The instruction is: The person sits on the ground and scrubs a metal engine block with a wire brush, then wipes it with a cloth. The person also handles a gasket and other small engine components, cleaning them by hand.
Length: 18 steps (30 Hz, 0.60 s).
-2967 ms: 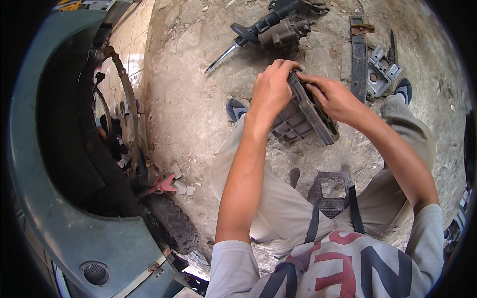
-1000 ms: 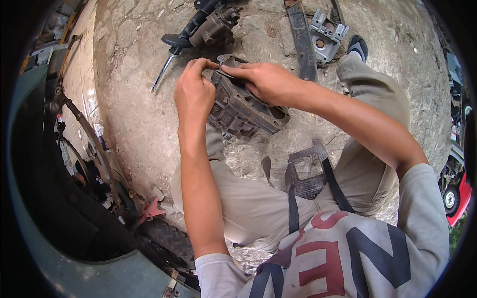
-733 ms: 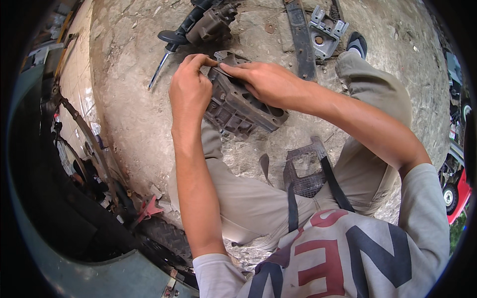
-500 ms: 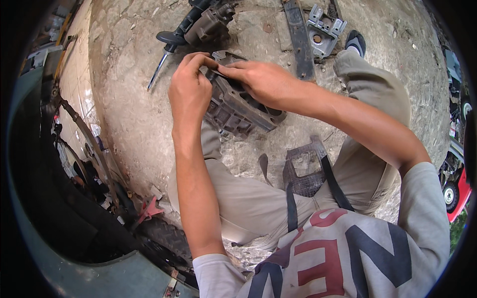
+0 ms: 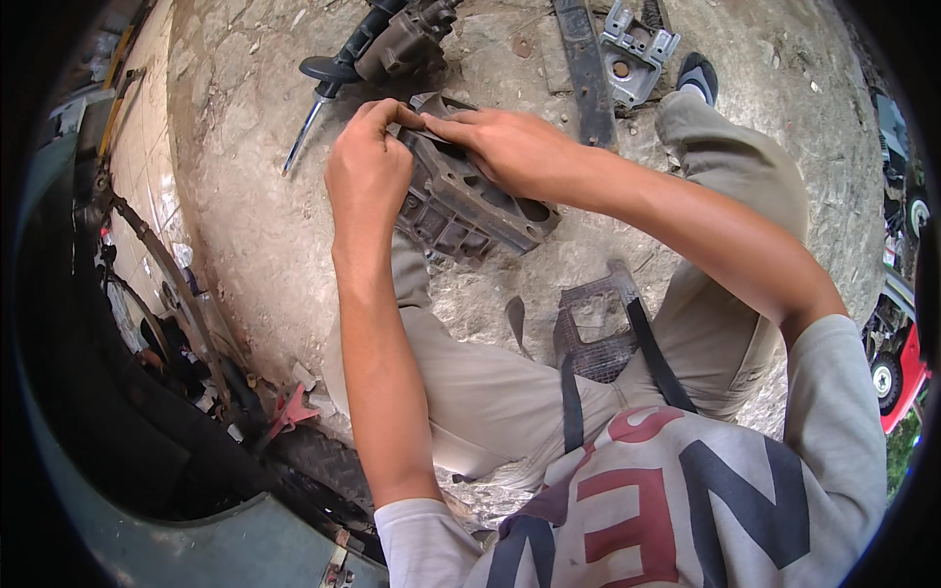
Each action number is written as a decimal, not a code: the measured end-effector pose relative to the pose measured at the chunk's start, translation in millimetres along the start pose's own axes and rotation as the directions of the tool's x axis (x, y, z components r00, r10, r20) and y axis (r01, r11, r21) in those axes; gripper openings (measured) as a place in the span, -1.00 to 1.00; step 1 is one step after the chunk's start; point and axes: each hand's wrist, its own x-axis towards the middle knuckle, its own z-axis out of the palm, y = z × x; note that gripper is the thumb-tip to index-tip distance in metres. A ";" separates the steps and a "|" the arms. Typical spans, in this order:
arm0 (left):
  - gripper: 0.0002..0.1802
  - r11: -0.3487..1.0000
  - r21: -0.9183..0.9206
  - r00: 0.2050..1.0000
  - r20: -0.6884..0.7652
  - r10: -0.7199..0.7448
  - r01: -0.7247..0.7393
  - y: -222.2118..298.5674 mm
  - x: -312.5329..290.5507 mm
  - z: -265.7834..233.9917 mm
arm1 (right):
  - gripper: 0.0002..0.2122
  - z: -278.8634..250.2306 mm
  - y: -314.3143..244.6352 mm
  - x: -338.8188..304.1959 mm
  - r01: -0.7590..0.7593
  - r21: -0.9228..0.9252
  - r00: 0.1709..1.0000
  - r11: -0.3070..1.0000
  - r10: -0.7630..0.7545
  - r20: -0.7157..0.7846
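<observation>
Left: wheel arch [image 5: 108,382], dark inside. Centre: left hand [image 5: 370,155], curled, fingertips at the upper end of a metal casting [image 5: 477,209] with dark cavities; right hand [image 5: 512,149], bent over its open face. Grips: indeterminable.

A shock absorber [image 5: 331,71] and car fender [image 5: 211,541] suggest a workshop.

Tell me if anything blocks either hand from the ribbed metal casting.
Nothing visible does: the left hand and right hand are both at the ribbed metal casting, and the shock-absorber strut lies beyond, not between.
</observation>
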 end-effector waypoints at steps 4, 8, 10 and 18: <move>-0.73 0.995 -0.068 0.996 0.059 0.072 -0.068 -1.1 3.2 -0.3 | -0.49 -6.5 -5.7 4.8 -0.093 0.021 0.983 0.995 0.088 0.159; -0.72 0.989 -0.143 0.989 0.138 0.047 -0.027 2.1 3.4 -4.4 | -0.54 -20.6 -8.8 4.3 -0.081 0.039 0.983 0.996 0.073 0.169; -0.72 0.988 -0.149 0.992 0.112 0.058 -0.041 0.0 2.3 -1.4 | -0.55 -21.1 -4.7 4.0 -0.102 0.078 0.981 0.992 0.087 0.176; -0.68 0.988 -0.153 0.997 0.074 0.027 -0.015 5.8 5.8 -3.2 | -0.52 -26.7 1.1 11.0 -0.186 0.257 0.955 0.948 0.113 0.274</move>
